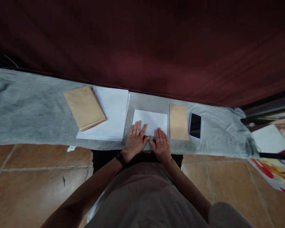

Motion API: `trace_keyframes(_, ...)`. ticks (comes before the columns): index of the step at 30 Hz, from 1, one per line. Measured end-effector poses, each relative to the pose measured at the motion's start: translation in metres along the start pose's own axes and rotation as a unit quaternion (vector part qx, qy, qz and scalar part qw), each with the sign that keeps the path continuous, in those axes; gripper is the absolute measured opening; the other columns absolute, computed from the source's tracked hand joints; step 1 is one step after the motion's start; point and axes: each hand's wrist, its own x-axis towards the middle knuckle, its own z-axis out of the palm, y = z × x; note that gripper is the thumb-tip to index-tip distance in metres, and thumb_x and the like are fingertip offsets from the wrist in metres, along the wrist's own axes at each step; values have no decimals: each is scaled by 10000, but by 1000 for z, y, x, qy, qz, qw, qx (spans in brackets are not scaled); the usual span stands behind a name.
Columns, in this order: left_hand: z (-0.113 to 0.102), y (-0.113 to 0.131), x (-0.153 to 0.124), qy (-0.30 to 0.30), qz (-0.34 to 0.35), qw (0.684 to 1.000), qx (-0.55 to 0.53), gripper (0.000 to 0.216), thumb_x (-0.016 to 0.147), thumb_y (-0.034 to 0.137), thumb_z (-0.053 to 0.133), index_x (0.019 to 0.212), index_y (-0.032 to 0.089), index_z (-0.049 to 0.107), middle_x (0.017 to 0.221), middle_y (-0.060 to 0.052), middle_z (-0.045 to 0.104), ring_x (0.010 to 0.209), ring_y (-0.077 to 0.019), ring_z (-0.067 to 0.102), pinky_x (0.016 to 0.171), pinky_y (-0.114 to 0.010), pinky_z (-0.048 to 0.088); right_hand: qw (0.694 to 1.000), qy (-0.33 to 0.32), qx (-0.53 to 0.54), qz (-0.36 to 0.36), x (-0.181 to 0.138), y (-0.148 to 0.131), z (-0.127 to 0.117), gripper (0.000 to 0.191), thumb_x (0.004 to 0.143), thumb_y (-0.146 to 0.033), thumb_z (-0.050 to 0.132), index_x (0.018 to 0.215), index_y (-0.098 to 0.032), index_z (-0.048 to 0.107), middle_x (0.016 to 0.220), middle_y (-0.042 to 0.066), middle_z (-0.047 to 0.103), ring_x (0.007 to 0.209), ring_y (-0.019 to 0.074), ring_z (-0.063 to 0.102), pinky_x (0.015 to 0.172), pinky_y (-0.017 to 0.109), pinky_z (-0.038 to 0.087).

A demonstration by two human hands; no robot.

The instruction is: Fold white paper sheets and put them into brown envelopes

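A white sheet of paper (152, 118), apparently folded, lies flat on the grey cloth in front of me. My left hand (136, 139) rests on its near left part with the fingers stretched out. Flat on the near right part is my right hand (161, 144), its fingers extended side by side. The two thumbs point towards each other near the paper's front edge. Just right of the paper lies a single brown envelope (179, 122), apart from both hands. Beneath my palms, the paper's near edge is partly hidden.
A stack of brown envelopes (84, 107) sits askew on several large white sheets (114, 110) at the left. A phone (195, 125) lies right of the single envelope. Grey cloth (38, 110) covers the narrow table, and a dark red curtain (142, 47) hangs behind it.
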Motion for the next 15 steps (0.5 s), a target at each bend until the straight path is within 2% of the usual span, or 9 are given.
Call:
trace_keyframes(7, 1, -6, -2, 26, -39, 999, -7, 735, 1024, 476, 384, 1584, 17, 256, 1669, -233, 217, 1570, -325, 164, 1263, -522, 226, 999, -10, -27, 31, -4, 4, -3, 691, 1071, -463, 372, 1584, -8, 289, 1625, 241, 331, 1527, 305, 311, 1232, 486, 311)
trace_keyframes(12, -4, -8, 3, 39, -65, 997, -19, 686, 1030, 396, 337, 1584, 4, 240, 1659, -230, 252, 1567, -317, 188, 1268, -534, 227, 999, -19, -19, 45, -5, 4, -4, 698, 1068, -464, 373, 1597, -23, 264, 1634, 232, 318, 1521, 313, 323, 1232, 497, 304)
trace_keyframes(15, -5, 1, 15, 30, -39, 998, -33, 666, 1032, 363, 310, 1601, 31, 205, 1668, -203, 250, 1570, -294, 181, 1275, -521, 221, 999, -15, -9, 49, -5, 4, -2, 704, 1068, -464, 368, 1613, -42, 225, 1640, 222, 308, 1523, 313, 320, 1232, 513, 299)
